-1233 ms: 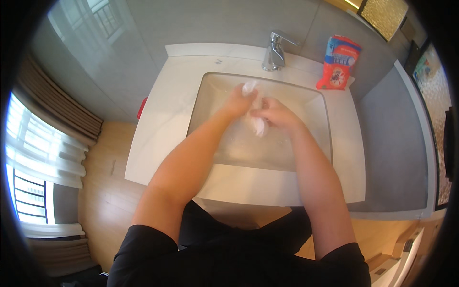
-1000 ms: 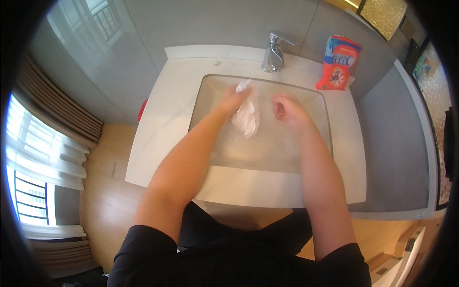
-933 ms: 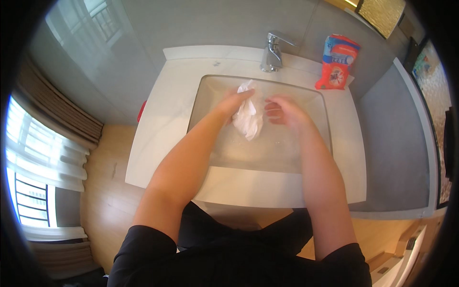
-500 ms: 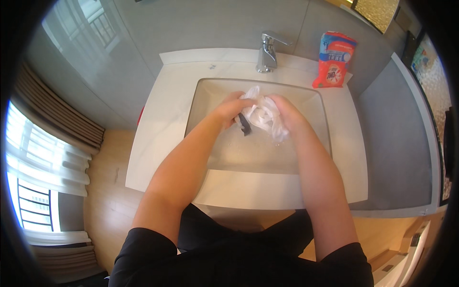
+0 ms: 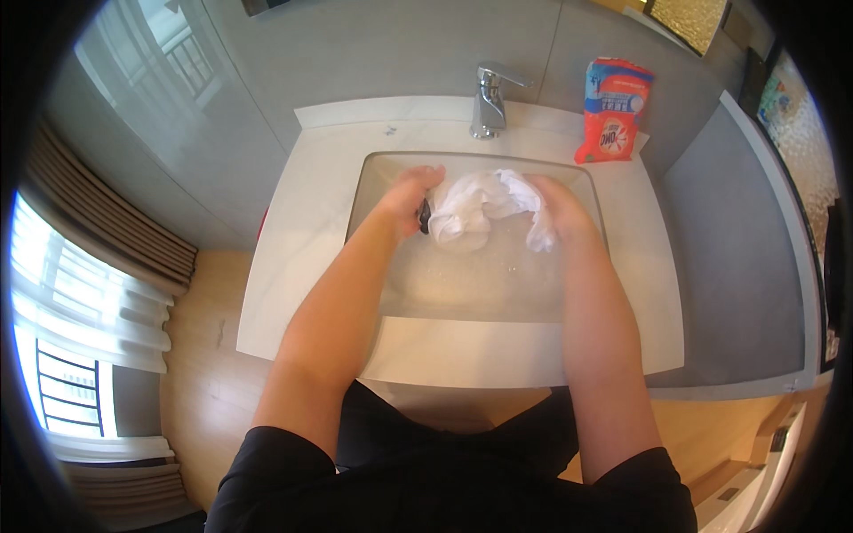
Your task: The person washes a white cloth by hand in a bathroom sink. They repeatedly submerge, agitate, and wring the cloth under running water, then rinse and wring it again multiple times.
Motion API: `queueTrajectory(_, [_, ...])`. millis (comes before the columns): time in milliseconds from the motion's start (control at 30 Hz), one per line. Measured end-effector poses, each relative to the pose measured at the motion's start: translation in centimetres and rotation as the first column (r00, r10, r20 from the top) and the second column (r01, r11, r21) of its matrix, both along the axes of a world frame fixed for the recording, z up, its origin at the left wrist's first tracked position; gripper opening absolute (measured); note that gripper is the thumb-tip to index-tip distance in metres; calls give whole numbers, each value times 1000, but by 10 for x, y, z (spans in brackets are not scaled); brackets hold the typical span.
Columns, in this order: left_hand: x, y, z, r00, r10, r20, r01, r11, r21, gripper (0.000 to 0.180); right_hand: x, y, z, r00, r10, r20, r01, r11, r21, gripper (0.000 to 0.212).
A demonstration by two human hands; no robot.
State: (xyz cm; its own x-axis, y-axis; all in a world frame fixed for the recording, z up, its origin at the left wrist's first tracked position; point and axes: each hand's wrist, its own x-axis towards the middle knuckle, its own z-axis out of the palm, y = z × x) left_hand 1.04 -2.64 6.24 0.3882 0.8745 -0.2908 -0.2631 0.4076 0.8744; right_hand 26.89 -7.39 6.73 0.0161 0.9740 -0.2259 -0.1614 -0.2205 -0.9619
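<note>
A wet, crumpled white cloth (image 5: 475,209) stretches between my two hands over the sink basin (image 5: 471,302). My left hand (image 5: 412,197) is curled at the cloth's left end, its thumb side toward the tap. Beside those fingers shows a small dark piece (image 5: 424,216), perhaps part of the fabric. At the right end, my right hand (image 5: 555,206) grips the cloth, and a loose white corner hangs below it. Most of the right fingers are hidden behind the cloth. Cloudy water with small bubbles shows in the basin.
A chrome tap (image 5: 488,102) rises behind the basin. On the white countertop (image 5: 302,231), a red and blue packet (image 5: 615,111) stands at the back right. Right of the counter is a grey panelled recess (image 5: 733,258); curtains (image 5: 107,209) hang at the far left.
My hands have moved apart, the left one leftward and the right one slightly rightward. The bunched cloth is now spread wider between them, and the dark piece sits closer to my left palm.
</note>
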Motion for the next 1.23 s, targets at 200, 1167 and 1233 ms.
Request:
queueTrajectory(200, [-3,9,-7,943,-32,-330,55,997,58,17,19,25,-19,997,-49,-60,45,997,-65,30])
queueTrajectory(1167, [45,-25,-57,-18,188,-982,819,566,93,72,-23,16,-72,9,247,969,-257,937,-236,47])
queueTrajectory(1233, [64,-16,-72,28,49,-998,809,586,51,65,-3,24,-110,96,301,949,-185,942,-280,40])
